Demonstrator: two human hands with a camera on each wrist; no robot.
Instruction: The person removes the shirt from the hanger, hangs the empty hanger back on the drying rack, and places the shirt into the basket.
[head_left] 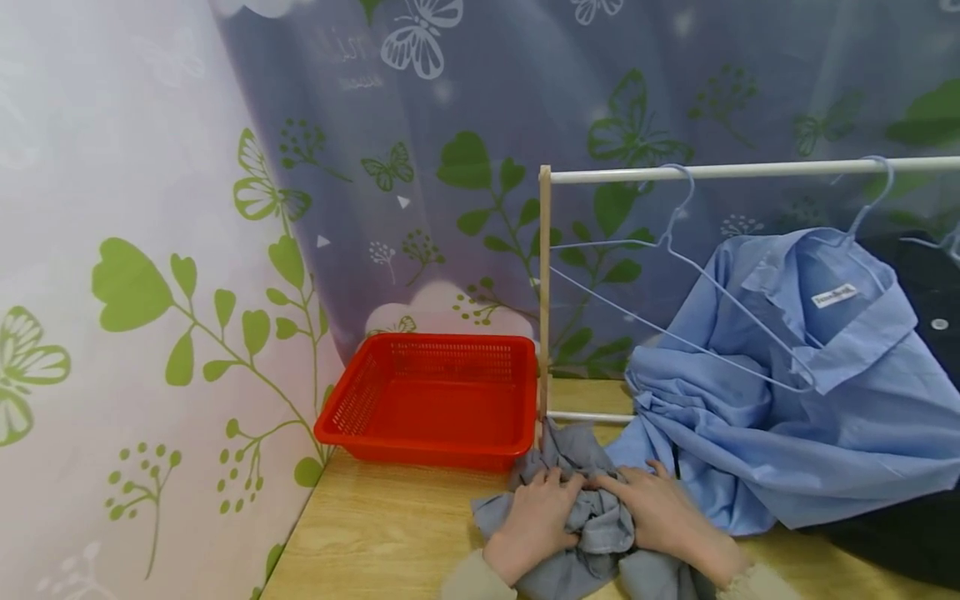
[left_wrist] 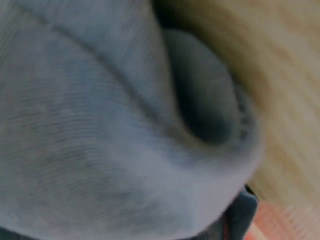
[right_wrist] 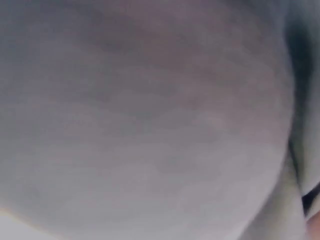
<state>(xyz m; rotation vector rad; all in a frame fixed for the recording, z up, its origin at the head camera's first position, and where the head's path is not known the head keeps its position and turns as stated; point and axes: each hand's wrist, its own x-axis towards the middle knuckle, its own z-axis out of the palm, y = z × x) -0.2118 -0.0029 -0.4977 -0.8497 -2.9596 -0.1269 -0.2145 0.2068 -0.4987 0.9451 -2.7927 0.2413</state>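
A crumpled grey garment (head_left: 600, 521) lies bunched on the wooden table, just in front of the rack's left post. My left hand (head_left: 536, 517) grips its left side, and my right hand (head_left: 667, 512) holds the bunched folds from the right. Between the two hands the fabric stands up in a loose heap, with parts spilling toward the table's near side. In the left wrist view the grey fabric (left_wrist: 100, 140) fills most of the picture, with a seam running across it. Grey cloth (right_wrist: 150, 125) blurs across nearly the whole right wrist view.
A red plastic basket (head_left: 427, 460) stands at the left of the rack (head_left: 545, 292). From the white rail (head_left: 765, 169) hang a bare blue hanger (head_left: 667, 237), a light blue shirt (head_left: 810, 417) and a black garment (head_left: 915, 533). A patterned curtain (head_left: 465, 100) closes off the back.
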